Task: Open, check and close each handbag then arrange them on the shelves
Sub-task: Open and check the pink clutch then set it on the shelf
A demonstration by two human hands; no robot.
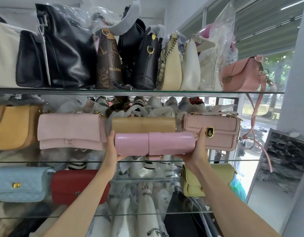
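Both hands, left (113, 147) & right (198, 149), clasp pink bag (154, 144) ends; slide level onto glass shelf (62, 161), in front of tan bag (143, 124).

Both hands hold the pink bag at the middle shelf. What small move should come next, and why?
Probably lower the pink handbag onto the middle glass shelf, in front of the tan bag. The left hand and right hand grip its ends, its flap looks closed, and it sits just above the shelf edge.
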